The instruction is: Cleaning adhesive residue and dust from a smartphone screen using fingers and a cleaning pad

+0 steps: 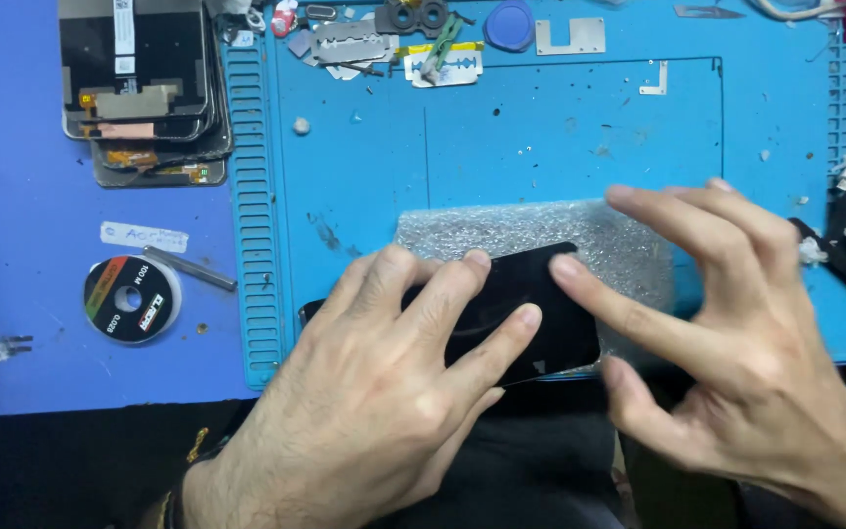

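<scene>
black phone lies on bubble wrap, under both hands.

— What's the surface like?
— A blue table with a ribbed blue work mat laid on it, evenly lit.
— And past its near edge?
— Only darkness below; no walls or windows visible.

A stack of phone screens, wire spool and razor blade lie on the blue mat.
</scene>
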